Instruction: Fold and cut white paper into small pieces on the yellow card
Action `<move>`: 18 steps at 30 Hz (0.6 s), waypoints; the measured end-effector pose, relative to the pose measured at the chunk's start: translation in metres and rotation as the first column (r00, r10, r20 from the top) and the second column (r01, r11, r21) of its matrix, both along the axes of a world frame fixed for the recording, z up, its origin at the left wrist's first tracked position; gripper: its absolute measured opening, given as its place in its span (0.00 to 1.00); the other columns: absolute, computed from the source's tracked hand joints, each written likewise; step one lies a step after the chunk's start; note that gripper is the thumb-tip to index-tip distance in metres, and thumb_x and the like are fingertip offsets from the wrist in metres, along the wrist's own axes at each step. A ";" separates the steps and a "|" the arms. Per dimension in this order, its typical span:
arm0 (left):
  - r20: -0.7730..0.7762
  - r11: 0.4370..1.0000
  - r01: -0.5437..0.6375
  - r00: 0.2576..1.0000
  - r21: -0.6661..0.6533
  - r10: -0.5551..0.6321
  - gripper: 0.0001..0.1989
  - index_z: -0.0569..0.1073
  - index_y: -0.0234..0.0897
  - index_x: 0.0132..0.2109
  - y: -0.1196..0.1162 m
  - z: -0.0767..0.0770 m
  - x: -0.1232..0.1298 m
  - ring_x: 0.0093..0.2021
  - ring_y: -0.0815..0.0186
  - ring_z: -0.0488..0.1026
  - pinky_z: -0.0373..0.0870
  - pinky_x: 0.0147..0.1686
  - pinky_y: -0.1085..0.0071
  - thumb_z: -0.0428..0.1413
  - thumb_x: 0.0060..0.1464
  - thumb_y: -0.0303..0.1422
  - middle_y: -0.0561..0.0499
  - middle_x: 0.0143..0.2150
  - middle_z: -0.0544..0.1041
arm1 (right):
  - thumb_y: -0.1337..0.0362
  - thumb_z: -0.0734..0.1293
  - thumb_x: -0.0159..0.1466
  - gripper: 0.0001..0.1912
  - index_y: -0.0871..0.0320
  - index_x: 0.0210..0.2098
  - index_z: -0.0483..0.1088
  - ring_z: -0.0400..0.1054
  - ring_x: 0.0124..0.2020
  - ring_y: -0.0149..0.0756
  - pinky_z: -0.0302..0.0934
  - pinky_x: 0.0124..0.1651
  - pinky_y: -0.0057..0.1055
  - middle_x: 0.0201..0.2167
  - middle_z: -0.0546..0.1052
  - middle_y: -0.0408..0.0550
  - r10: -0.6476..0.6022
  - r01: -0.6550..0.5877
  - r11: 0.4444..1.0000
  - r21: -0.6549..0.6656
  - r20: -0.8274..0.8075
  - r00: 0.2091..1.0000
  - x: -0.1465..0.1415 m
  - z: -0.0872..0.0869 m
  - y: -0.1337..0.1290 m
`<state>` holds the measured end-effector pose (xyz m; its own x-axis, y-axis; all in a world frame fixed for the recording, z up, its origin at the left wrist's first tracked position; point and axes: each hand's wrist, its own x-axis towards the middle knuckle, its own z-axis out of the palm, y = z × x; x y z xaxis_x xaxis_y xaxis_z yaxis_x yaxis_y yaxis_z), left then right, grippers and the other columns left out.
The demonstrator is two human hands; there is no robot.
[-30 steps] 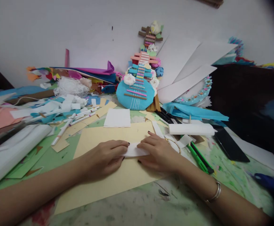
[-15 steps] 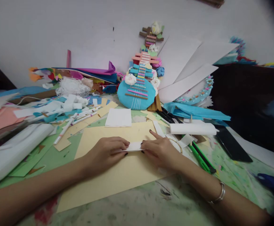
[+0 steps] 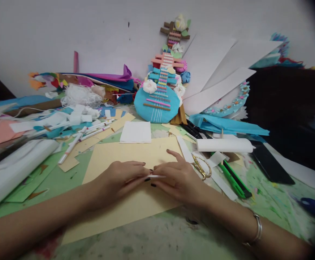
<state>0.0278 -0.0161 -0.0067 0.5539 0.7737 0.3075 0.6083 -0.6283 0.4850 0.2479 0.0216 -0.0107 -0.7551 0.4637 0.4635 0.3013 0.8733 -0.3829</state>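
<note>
A small folded strip of white paper (image 3: 156, 176) is pinched between my two hands, mostly covered by the fingers. My left hand (image 3: 122, 178) is closed on its left end. My right hand (image 3: 177, 177) grips the other end, with the index finger raised. Both hands are over a large sheet of cream paper (image 3: 103, 218) on the table. Just beyond the cream sheet lies a square stack of white paper (image 3: 136, 132). Gold-handled scissors (image 3: 203, 168) rest to the right of my right hand.
A blue paper lute (image 3: 157, 104) leans at the back wall. On the right are a green cutter knife (image 3: 236, 180), a white paper roll (image 3: 224, 145) and a black phone (image 3: 273, 162). White paper sticks (image 3: 72, 148), scraps and a white bundle (image 3: 19, 169) lie on the left.
My hands have drawn together on the white paper strip, and less of it shows between them. The strip now appears edge-on. The view has shifted slightly.
</note>
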 end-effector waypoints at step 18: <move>0.233 0.691 -0.070 0.913 -0.720 0.334 0.12 0.76 0.36 0.31 0.004 0.014 -0.001 0.23 0.72 0.64 0.57 0.21 0.80 0.57 0.48 0.41 0.54 0.21 0.71 | 0.62 0.70 0.52 0.06 0.59 0.26 0.77 0.65 0.25 0.28 0.57 0.29 0.25 0.24 0.77 0.44 -0.326 0.065 0.518 -0.853 -0.126 0.937 -0.001 0.014 0.005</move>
